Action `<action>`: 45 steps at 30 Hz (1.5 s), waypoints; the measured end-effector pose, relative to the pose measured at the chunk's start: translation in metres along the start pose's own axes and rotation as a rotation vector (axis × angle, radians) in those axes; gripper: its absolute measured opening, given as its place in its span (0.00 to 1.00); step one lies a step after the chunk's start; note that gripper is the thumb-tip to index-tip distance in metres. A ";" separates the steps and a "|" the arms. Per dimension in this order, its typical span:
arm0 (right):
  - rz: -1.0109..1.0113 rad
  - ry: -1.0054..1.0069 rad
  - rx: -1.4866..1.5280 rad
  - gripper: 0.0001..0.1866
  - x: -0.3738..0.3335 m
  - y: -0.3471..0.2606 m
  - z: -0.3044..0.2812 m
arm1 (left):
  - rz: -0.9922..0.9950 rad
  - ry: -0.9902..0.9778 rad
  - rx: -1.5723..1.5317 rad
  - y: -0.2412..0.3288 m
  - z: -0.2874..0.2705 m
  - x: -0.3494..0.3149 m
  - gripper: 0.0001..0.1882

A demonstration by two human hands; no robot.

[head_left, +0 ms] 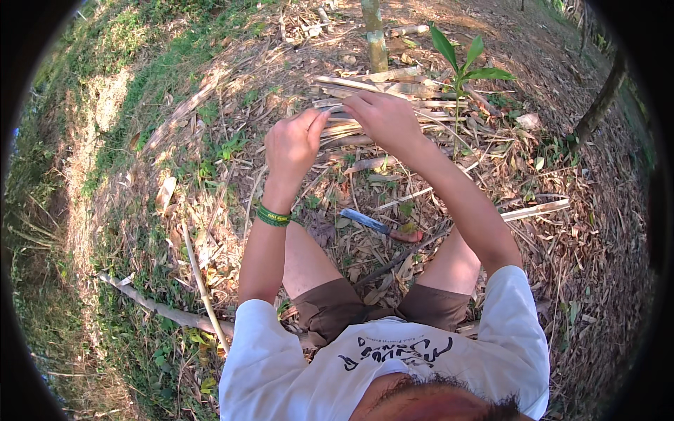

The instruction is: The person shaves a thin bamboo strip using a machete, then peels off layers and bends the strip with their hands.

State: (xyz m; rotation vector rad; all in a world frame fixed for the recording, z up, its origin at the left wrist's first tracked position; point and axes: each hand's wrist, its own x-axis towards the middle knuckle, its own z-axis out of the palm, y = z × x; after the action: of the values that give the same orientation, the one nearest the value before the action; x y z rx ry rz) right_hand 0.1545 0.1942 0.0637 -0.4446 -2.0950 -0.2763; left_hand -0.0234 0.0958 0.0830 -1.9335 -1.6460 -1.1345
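My left hand (293, 144) is closed, thumb and forefinger pinched together, with a green band (273, 215) on its wrist. Just to the right and a little farther out, my right hand (385, 121) has its fingers bent and pressed together. A thin pale strip (333, 109) shows in the narrow gap between the two hands, seemingly gripped by both; its ends are hard to follow. Beneath and beyond the hands lies a loose pile of split pale sticks (421, 91). On the ground between my legs rests a knife (364, 220) with a bluish blade and a brown handle.
A slim trunk (375, 35) rises behind the stick pile, with a leafy green seedling (460, 67) to its right. Dry leaves cover the ground. A long branch (165, 310) and a pale stick (200, 284) lie at left; a split piece (537, 210) lies right.
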 end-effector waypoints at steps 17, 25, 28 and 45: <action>-0.046 0.121 -0.176 0.09 0.017 -0.005 -0.017 | -0.015 0.075 0.042 -0.019 -0.001 -0.015 0.12; 0.143 -0.013 -0.141 0.12 0.007 -0.016 -0.003 | -0.166 0.082 0.142 0.000 0.008 -0.013 0.12; 0.142 0.015 -0.146 0.13 0.008 -0.019 0.002 | -0.147 0.135 0.110 -0.009 0.016 -0.013 0.13; 0.231 -0.023 -0.091 0.15 0.020 0.009 -0.012 | -0.247 0.192 -0.021 -0.017 0.003 -0.017 0.11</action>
State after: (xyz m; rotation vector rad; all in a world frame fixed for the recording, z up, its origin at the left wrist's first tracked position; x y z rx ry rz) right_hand 0.1577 0.2024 0.0874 -0.7412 -2.0357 -0.2317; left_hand -0.0381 0.0913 0.0646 -1.6071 -1.8065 -1.3873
